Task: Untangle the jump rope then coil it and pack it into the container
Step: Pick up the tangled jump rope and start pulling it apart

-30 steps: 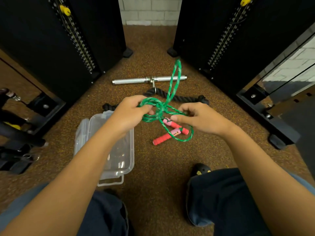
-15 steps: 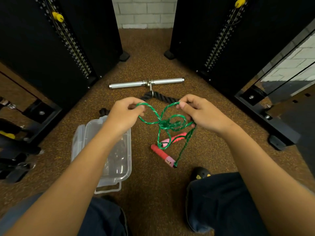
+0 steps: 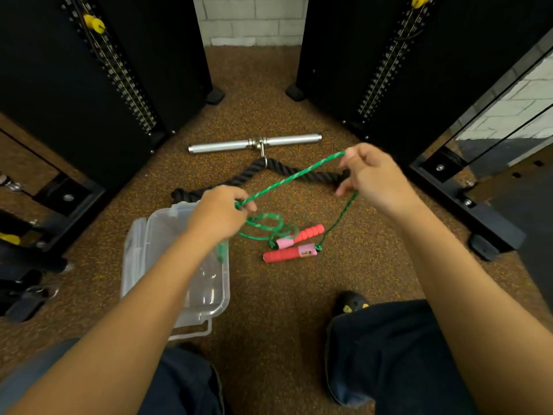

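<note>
Green jump rope (image 3: 294, 176) taut between left grip (image 3: 221, 215) — right grip (image 3: 374, 178).

— The jump rope (image 3: 294, 176) looks like braided green cord, matt; its handles (image 3: 288, 254) are ribbed red foam or rubber with smooth pink plastic ends.

— The container (image 3: 176, 265) is clear, glossy plastic; the bar (image 3: 254, 143) is smooth, shiny metal; the black rope (image 3: 239, 178) is thick, twisted fibre; the floor (image 3: 284, 310) is rough, speckled brown rubber.
</note>
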Demonstrator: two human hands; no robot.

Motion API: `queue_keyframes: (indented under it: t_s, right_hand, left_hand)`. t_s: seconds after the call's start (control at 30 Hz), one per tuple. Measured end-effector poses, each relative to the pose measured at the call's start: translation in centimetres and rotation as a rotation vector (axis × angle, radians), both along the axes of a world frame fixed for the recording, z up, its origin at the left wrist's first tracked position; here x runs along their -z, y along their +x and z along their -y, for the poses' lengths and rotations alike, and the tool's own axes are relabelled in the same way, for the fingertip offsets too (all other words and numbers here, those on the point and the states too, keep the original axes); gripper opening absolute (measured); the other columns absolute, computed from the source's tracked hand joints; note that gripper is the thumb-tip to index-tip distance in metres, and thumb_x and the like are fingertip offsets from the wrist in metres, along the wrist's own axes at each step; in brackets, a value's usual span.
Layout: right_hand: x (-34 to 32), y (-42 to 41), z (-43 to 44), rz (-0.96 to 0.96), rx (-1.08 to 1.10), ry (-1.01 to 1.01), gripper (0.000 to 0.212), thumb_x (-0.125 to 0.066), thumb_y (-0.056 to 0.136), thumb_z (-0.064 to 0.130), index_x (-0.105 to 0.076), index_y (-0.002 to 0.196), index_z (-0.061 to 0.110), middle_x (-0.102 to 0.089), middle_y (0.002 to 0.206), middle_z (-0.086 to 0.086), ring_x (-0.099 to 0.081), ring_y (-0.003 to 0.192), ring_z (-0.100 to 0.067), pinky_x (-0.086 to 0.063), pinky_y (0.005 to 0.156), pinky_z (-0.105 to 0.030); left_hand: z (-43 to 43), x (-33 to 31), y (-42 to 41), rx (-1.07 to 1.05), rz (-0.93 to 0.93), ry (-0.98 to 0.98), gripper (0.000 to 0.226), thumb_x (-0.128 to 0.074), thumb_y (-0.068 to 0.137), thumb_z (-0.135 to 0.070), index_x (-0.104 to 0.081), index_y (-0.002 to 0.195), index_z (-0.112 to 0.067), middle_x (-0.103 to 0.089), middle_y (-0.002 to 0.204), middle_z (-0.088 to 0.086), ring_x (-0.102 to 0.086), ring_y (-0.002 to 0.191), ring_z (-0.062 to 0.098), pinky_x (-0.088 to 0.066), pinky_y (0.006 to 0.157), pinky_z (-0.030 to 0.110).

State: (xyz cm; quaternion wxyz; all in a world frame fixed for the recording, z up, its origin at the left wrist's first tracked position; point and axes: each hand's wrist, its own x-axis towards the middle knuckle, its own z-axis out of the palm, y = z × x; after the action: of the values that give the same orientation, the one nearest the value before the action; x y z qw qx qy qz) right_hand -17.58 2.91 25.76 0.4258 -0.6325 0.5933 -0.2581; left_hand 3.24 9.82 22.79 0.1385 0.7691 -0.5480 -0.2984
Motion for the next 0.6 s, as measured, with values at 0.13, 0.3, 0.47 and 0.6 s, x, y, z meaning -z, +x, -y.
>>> queue_keyframes:
  t_s: [0.13,0.3,0.47,0.6]
  right_hand:
    - [0.7,-0.9,1.1,0.002,0.23,-0.053,0.023,-0.036,0.099,0.029,-0.052,0.089,0.016,-0.051,0.066,-0.001,-0.051,0.054,-0.012,-0.043,0.058,-0.027]
    - [1.6,-1.2,1.3,-0.085,0.374,-0.118,0.023,-0.037,0.098,0.028,-0.055,0.095,0.014,-0.064,0.09,-0.01,-0.058,0.076,-0.019,-0.047,0.07,-0.035]
    - [1.4,-0.9,0.8,-0.35,0.161,-0.087,0.026,-0.043,0.096,0.018,-0.056,0.117,0.008,-0.059,0.104,-0.008,-0.055,0.072,-0.014,-0.045,0.061,-0.009]
    - [1.4,1.4,-1.3,-0.364,-0.408,-0.249,0.052,-0.054,0.091,0.016,-0.037,0.14,0.022,-0.042,0.142,-0.004,-0.039,0.131,-0.017,-0.025,0.111,-0.026]
  left_hand:
    - [0.3,0.0,1.3,-0.066,0.076,0.047,0.015,-0.067,0.083,-0.024,-0.069,0.098,-0.021,-0.064,0.113,0.004,-0.058,0.101,0.024,-0.044,0.079,0.03]
    - [0.2,-0.3,0.9,-0.018,0.096,0.109,0.015,-0.066,0.082,-0.024,-0.065,0.097,-0.023,-0.059,0.1,-0.003,-0.054,0.107,0.021,-0.033,0.076,0.029]
    - [0.5,-0.6,0.2,0.034,-0.23,0.09,0.01,-0.074,0.075,-0.024,-0.067,0.08,-0.019,-0.07,0.094,0.01,-0.064,0.091,0.027,-0.046,0.082,0.033]
    - [0.6,-0.9,-1.3,0.093,-0.336,0.042,0.01,-0.077,0.071,-0.021,-0.068,0.073,-0.025,-0.07,0.084,0.007,-0.059,0.075,0.017,-0.045,0.075,0.031]
